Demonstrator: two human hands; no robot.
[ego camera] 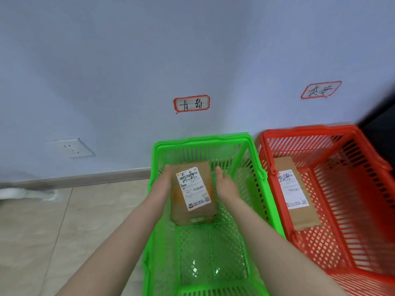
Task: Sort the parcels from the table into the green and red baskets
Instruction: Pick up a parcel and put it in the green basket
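While your left hand [161, 182] and right hand [226, 185] press flat against the long sides of the parcel [193, 194], fingers straight rather than wrapped, you hold it inside the green basket [201, 139], toward its 12 o'clock end. It looks like a light, stiff cardboard box with a smooth paper label, so pressure on the sides should be enough. Its corners could catch the open plastic lattice. At 3 o'clock, the red basket [299, 130] holds another parcel [296, 193].
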